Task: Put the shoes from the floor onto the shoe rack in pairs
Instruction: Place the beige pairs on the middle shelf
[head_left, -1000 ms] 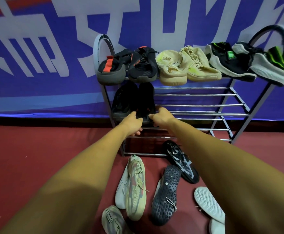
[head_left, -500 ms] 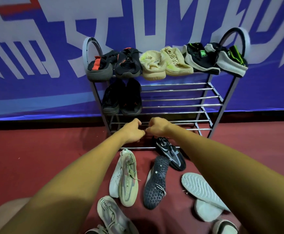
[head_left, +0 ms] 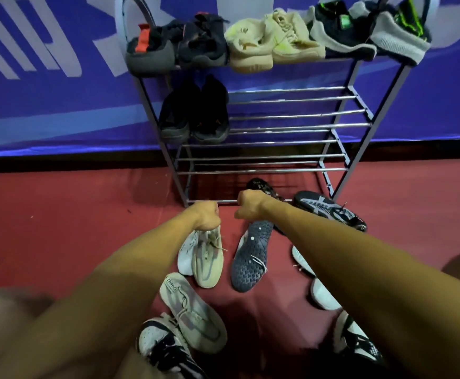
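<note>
Both hands curled, hovering low over the floor shoes, just in front of the shoe rack (head_left: 286,124). Left hand (head_left: 205,218) clenched right at the far tip of the beige sneaker (head_left: 205,259); looks touching, but actual grip on the shoe can't be confirmed. Right hand (head_left: 252,205) clenched likewise, at the far end of the upturned dark-soled shoe (head_left: 250,255); mate, a dark patterned shoe (head_left: 261,187), half hidden beyond it by the bottom rail. Key relation: both shoes lie nearer than the hands, long axes running near-to-far, beige slightly left, dark sole slightly right, so each hand sits nearest its own shoe. Second beige-grey sneaker (head_left: 193,313) nearer still, angled. Versus a second ago: hands off the black pair (head_left: 196,113) on the middle shelf, pulled back and down to floor level, view tilted down with them. Black pair stays put, top shelf full with three pairs.
</note>
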